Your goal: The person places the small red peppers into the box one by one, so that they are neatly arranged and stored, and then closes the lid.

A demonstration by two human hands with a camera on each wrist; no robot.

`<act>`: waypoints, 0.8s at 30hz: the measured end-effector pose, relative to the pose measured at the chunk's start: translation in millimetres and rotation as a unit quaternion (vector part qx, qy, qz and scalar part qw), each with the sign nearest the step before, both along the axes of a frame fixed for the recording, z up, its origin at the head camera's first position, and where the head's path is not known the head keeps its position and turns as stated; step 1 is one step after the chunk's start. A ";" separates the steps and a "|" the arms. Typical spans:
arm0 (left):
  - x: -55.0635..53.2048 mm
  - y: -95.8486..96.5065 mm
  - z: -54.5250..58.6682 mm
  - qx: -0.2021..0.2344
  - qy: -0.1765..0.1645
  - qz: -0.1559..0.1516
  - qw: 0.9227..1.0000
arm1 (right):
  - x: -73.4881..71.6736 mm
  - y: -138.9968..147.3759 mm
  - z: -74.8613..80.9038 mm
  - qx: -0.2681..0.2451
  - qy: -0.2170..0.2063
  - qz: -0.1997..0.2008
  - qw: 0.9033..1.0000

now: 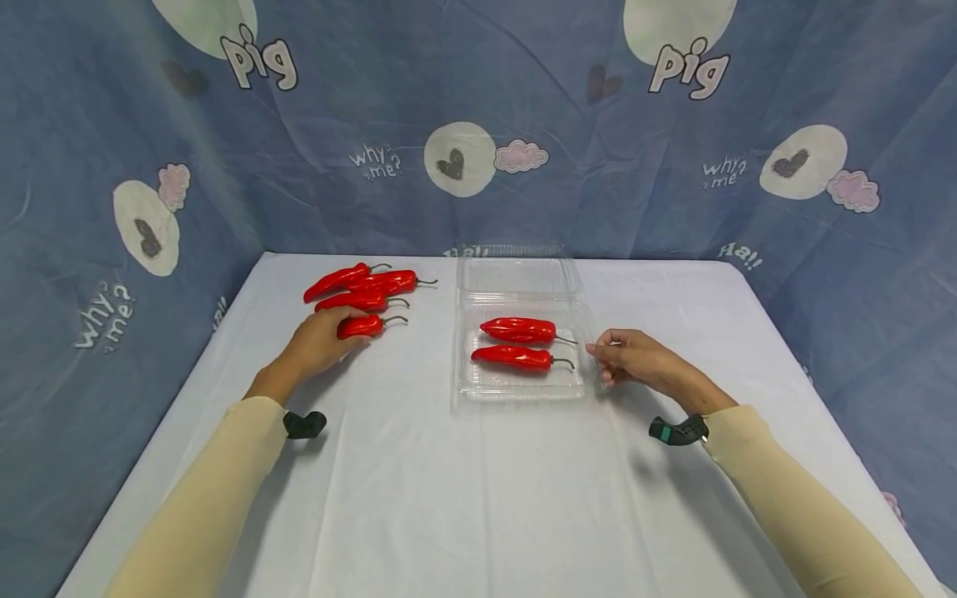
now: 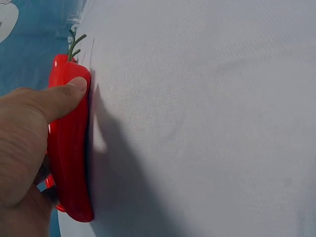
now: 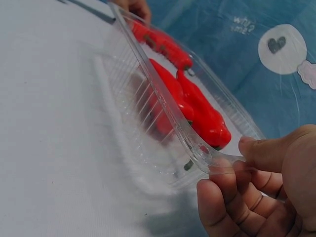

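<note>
Your left grip [image 1: 320, 339] pinches a red pepper [image 2: 73, 148] between thumb and fingers, other peppers [image 1: 359, 300] just beyond; your right grip [image 1: 634, 359] pinches the clear container [image 1: 523, 390] by its rim. Expect the glossy pepper to be light and slippery: hold mid-body. The thin container may flex.
</note>
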State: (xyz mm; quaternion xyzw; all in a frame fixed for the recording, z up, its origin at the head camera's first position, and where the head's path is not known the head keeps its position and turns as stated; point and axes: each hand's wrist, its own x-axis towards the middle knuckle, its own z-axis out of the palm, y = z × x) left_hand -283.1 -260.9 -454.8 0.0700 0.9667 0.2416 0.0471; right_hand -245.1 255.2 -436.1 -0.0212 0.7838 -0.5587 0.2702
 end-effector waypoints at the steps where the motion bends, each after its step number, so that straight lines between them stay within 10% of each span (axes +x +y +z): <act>1: 0.8 -0.2 0.1 0.000 0.000 0.001 1.000 | 0.1 0.0 0.1 -0.001 0.000 0.001 1.000; 24: 16.4 21.6 16.4 0.044 0.047 -0.041 0.997 | -0.7 -0.2 1.4 0.007 -0.004 -0.001 1.000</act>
